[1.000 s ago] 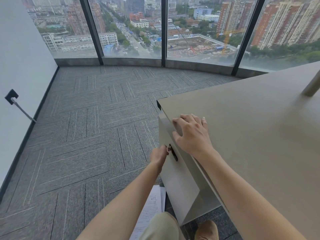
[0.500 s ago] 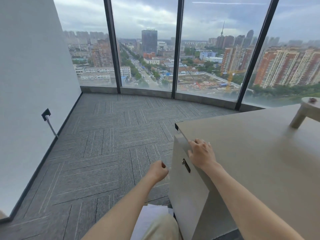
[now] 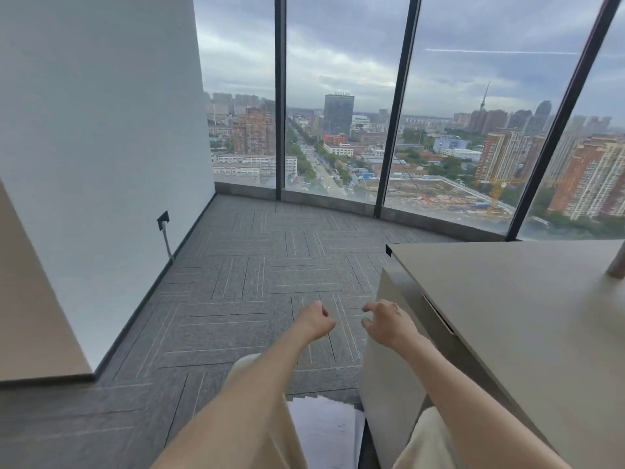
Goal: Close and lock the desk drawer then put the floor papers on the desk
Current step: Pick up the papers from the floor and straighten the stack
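Observation:
The beige desk (image 3: 507, 319) fills the right side. Its drawer front (image 3: 385, 377) sits flush under the top, and the lock is hidden behind my right arm. White papers (image 3: 324, 424) lie on the grey carpet at the foot of the drawer unit, between my legs. My left hand (image 3: 316, 321) hovers over the carpet in a closed fist, and nothing shows inside it. My right hand (image 3: 385, 323) hangs just left of the desk corner with its fingers curled apart, holding nothing. Neither hand touches the desk.
A white wall (image 3: 101, 164) runs along the left, carrying a black socket (image 3: 163, 220) with a cable. Another beige surface (image 3: 27, 316) juts in at the far left. Floor-to-ceiling windows (image 3: 338, 130) curve across the back. A post (image 3: 617, 265) stands on the desk at the right edge.
My left hand came away from the drawer lock and stayed fisted. My right hand lifted off the desk's corner and moved left. The view tilted up and pulled back.

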A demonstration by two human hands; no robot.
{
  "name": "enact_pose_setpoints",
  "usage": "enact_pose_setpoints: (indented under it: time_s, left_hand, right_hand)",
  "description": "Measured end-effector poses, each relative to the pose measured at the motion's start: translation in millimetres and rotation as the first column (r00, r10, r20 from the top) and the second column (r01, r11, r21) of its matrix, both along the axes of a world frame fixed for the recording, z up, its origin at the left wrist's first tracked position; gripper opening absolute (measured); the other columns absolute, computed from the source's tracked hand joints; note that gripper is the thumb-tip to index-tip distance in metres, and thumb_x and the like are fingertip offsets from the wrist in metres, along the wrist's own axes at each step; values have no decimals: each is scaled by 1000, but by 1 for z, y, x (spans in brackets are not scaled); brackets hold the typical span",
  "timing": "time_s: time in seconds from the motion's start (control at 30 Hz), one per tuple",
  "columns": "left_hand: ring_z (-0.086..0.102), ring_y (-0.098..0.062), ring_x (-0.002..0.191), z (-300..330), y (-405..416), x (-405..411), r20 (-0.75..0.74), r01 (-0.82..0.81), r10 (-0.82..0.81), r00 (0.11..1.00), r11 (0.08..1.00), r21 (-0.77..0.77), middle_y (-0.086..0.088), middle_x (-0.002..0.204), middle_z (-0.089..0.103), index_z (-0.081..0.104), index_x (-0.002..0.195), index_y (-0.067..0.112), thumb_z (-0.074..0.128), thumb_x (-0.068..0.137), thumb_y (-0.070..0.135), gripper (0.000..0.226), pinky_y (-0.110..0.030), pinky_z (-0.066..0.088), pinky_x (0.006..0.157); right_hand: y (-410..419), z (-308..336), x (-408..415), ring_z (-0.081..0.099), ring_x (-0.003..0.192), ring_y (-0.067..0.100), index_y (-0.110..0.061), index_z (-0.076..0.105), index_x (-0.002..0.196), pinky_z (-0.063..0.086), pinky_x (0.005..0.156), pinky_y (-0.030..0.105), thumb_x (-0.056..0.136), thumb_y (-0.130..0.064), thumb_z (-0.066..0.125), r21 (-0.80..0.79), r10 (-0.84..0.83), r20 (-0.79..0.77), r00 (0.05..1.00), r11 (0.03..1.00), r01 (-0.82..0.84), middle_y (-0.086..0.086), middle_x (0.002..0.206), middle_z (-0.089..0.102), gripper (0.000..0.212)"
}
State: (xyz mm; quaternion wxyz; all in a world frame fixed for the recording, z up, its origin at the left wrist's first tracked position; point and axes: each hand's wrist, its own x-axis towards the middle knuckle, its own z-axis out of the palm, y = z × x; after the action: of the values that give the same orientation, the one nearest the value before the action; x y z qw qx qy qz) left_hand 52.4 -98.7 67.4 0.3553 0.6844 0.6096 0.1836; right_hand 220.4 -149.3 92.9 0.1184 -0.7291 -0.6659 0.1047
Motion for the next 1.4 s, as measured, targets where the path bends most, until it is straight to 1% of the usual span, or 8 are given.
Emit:
enact_pose_setpoints:
  time_s: [0.17, 0.23, 0.3, 0.37, 0.47, 0.67, 1.17, 1.4]
  left_hand:
    - [57, -22, 93, -30, -8, -24, 28, -49, 52, 998, 994, -100, -8, 98, 58, 57, 109, 7, 60, 86, 21, 26, -31, 46, 75]
    - [52, -17, 75, -47, -6, -33, 25, -77, 81, 996, 988, -136, -2, 80, 51, 54, 87, 13, 59, 88, 18, 7, -26, 39, 61]
    - [41, -12, 63, -66, 2, -39, 24, -128, 134, 991, 975, -182, 2, 70, 40, 43, 73, 18, 57, 88, 14, 21, -24, 31, 55]
    - [45, -17, 72, -84, 12, -43, 11, -157, 165, 986, 957, -243, -1, 78, 45, 48, 88, 14, 57, 88, 17, 9, -28, 36, 59]
    - [49, -22, 86, -116, 38, -46, 7, -218, 232, 973, 921, -322, -8, 100, 52, 50, 113, 7, 58, 87, 23, 32, -30, 42, 70]
    - [49, -20, 85, -203, 95, -55, -25, -315, 340, 940, 839, -444, -7, 103, 51, 48, 116, 8, 59, 85, 21, 35, -27, 37, 58]
    - [56, -29, 114, -469, 159, -59, -289, -476, 385, 876, 597, -646, -10, 127, 60, 53, 115, 14, 52, 85, 19, 30, -30, 42, 81]
    - [59, -24, 98, -562, 155, -61, -311, -505, 422, 852, 499, -704, -7, 121, 61, 51, 125, 15, 51, 84, 18, 41, -35, 52, 85]
  right_hand:
    - [8, -28, -14, 51, 130, 29, -18, 55, 137, 45, 103, 40, 93, -31, 53, -139, 41, -29, 999, 989, -45, 10, 140, 57, 46]
    - [18, -44, -16, 49, 132, 30, -16, 53, 139, 44, 103, 41, 94, -31, 53, -198, 61, -31, 998, 978, -66, 12, 141, 56, 47]
    - [32, -63, -17, 49, 131, 31, -14, 53, 138, 44, 103, 40, 94, -29, 53, -255, 79, -37, 996, 963, -86, 13, 141, 56, 47]
    - [50, -83, -17, 50, 129, 31, -11, 53, 137, 44, 104, 40, 95, -28, 53, -321, 83, -55, 995, 942, -96, 13, 141, 55, 46]
    - [84, -120, -17, 51, 130, 31, -9, 49, 141, 44, 106, 38, 95, -27, 53, -419, 50, -114, 992, 903, -94, 14, 144, 52, 49]
    - [153, -230, -14, 59, 118, 30, -12, 48, 141, 49, 91, 36, 92, -25, 51, -585, 22, -120, 993, 806, -89, 13, 141, 54, 50]
    - [204, -501, 6, 53, 124, 32, -9, 43, 143, 48, 90, 38, 96, -26, 49, -785, -263, -128, 956, 616, 64, 12, 142, 53, 51]
    - [192, -601, 24, 54, 89, 27, -18, 56, 115, 48, 74, 36, 89, -26, 47, -826, -488, -112, 866, 530, 192, 5, 107, 60, 28]
